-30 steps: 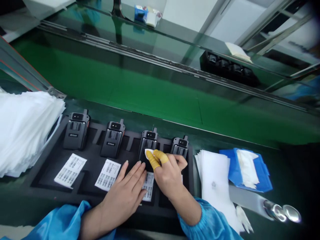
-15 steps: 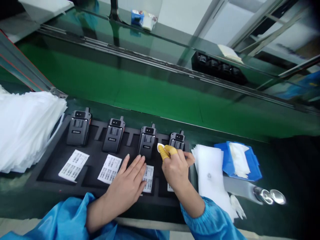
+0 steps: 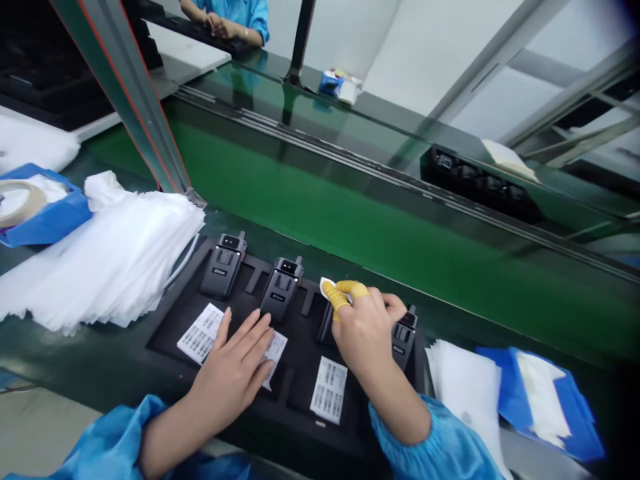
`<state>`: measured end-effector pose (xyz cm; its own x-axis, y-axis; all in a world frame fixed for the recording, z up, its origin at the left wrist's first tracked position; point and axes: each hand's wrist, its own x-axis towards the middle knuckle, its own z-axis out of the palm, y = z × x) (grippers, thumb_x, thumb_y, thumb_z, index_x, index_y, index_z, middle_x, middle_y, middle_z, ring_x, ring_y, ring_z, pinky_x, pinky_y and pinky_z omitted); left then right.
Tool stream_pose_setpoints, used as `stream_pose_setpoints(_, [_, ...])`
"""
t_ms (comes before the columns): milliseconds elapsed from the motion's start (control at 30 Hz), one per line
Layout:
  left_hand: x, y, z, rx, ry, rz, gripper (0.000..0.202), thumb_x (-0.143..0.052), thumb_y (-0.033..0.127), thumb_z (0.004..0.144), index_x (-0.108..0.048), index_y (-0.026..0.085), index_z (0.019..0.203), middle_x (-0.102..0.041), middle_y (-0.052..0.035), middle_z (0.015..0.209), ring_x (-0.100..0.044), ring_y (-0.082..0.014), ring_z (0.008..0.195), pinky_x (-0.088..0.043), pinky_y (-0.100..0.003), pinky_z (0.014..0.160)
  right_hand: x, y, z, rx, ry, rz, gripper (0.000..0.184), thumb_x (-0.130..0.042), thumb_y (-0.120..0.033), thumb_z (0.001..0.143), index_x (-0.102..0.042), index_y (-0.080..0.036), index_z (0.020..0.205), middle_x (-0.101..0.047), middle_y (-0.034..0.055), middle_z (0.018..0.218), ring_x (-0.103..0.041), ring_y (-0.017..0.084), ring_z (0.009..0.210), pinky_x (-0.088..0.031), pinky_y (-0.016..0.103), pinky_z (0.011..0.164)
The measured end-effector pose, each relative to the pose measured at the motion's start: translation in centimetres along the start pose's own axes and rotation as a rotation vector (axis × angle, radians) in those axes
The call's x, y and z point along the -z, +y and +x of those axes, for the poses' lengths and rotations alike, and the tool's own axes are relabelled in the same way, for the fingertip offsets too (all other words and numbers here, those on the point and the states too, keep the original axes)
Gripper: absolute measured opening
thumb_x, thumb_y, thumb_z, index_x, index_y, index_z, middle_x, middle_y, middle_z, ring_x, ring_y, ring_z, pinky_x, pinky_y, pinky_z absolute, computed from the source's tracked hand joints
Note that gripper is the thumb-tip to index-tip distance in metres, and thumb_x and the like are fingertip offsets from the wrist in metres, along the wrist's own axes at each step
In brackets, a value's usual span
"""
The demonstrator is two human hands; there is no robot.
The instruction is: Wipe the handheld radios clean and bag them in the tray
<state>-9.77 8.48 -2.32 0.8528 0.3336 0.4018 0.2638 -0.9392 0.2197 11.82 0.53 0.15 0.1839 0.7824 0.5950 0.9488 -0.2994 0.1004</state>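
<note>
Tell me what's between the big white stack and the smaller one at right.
Head view: a black tray bearing radios and labels, left hand and right hand over it.

I see black tray, four radios in it, right hand pinching white piece over it, left hand spread over it, white sheets piled left of it

The right hand hides most of the third radio from the left; the left hand covers part of the second label; its print is too small to read; the left edge crops a tape roll
</note>
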Motion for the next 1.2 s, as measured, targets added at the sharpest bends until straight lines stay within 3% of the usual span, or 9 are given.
stream_pose_setpoints(100, [-0.4,-1.1,-0.3,-0.023,-0.051,0.06,0.035,-0.045,0.02,0.093,-0.056,0.009,0.124,-0.054,-0.0131,0.135,-0.048,-0.0263,0.128,-0.012,-0.051,0.116,-1.9,-1.6,2.1,0.058,-0.02,0.006,0.025,-0.053,-0.002,0.075,-0.067,-0.02,0.065,-0.061,0.0045,0.084,-0.042,0.018,0.079,-0.021,0.039,0.08])
stream_pose_setpoints(233, [-0.9,-1.0,-0.4,-0.019,-0.039,0.047,0.036,-0.042,0.026,0.096,-0.057,0.008,0.122,-0.056,-0.013,0.134,-0.05,-0.0245,0.125,-0.013,-0.046,0.117,-3.9,-3.3,3.7,0.115,-0.079,0.035,0.021,-0.056,-0.006,0.081,-0.069,-0.021,0.076,-0.063,0.0034,0.089,-0.045,0.017,0.081,-0.02,0.041,0.084])
stream_pose_setpoints(333, [-1.2,-0.8,-0.4,0.003,-0.028,0.019,0.036,-0.039,0.025,0.097,-0.059,0.008,0.12,-0.057,-0.0134,0.132,-0.052,-0.0238,0.124,-0.016,-0.044,0.116,-4.7,-3.8,4.2,0.145,-0.083,0.041,0.019,-0.058,-0.009,0.083,-0.069,-0.021,0.073,-0.064,0.0026,0.089,-0.045,0.017,0.081,-0.02,0.041,0.085])
stream_pose_setpoints(600, [-0.9,-1.5,-0.1,-0.063,-0.071,0.061,0.035,-0.044,0.02,0.092,-0.058,0.008,0.122,-0.057,-0.0127,0.133,-0.054,-0.0233,0.122,-0.018,-0.043,0.116,-4.2,-1.9,3.4,0.28,-0.11,0.093,0.024,-0.054,-0.007,0.084,-0.068,-0.025,0.076,-0.068,-0.0013,0.092,-0.047,0.016,0.086,-0.018,0.041,0.09])
stream_pose_setpoints(700, [-0.8,-1.6,-0.1,-0.059,-0.076,0.056,0.036,-0.044,0.02,0.092,-0.057,0.008,0.123,-0.056,-0.0129,0.133,-0.053,-0.0234,0.123,-0.023,-0.043,0.115,-3.9,-0.7,2.8,0.261,-0.086,0.056,0.027,-0.053,-0.006,0.084,-0.065,-0.022,0.066,-0.067,-0.001,0.086,-0.047,0.015,0.084,-0.018,0.04,0.09])
stream_pose_setpoints(800, [-0.9,-1.6,-0.1,-0.058,-0.071,0.048,0.036,-0.044,0.02,0.092,-0.057,0.008,0.123,-0.056,-0.0131,0.133,-0.053,-0.0235,0.123,-0.026,-0.044,0.114,-3.8,-0.1,2.8,0.171,-0.034,-0.015,0.027,-0.05,-0.005,0.086,-0.067,-0.022,0.071,-0.066,0.0,0.083,-0.047,0.015,0.08,-0.02,0.039,0.088])
stream_pose_setpoints(900, [-1.0,-1.6,-0.3,-0.064,-0.075,0.058,0.036,-0.043,0.02,0.092,-0.057,0.008,0.123,-0.055,-0.0138,0.134,-0.052,-0.0242,0.124,-0.028,-0.045,0.113,-3.8,-0.9,3.5,0.119,-0.036,-0.038,0.025,-0.051,-0.006,0.086,-0.068,-0.022,0.076,-0.066,0.0015,0.087,-0.047,0.015,0.078,-0.021,0.039,0.086])
stream_pose_setpoints(1067, [-1.0,-1.6,-0.3,-0.08,-0.093,0.083,0.037,-0.043,0.021,0.092,-0.056,0.007,0.124,-0.055,-0.0141,0.134,-0.053,-0.0247,0.123,-0.031,-0.045,0.111,-4.5,-3.5,4.5,0.15,-0.097,0.039,0.017,-0.056,-0.013,0.086,-0.068,-0.023,0.081,-0.062,0.0007,0.085,-0.047,0.016,0.08,-0.019,0.041,0.088])
stream_pose_setpoints(1200, [-0.9,-1.6,-0.1,-0.086,-0.107,0.099,0.037,-0.044,0.022,0.091,-0.057,0.008,0.124,-0.055,-0.0136,0.134,-0.053,-0.0247,0.123,-0.035,-0.043,0.108,-4.7,-3.4,3.9,0.137,-0.105,0.033,0.026,-0.053,-0.008,0.083,-0.064,-0.021,0.064,-0.059,0.0003,0.077,-0.045,0.016,0.081,-0.017,0.041,0.088])
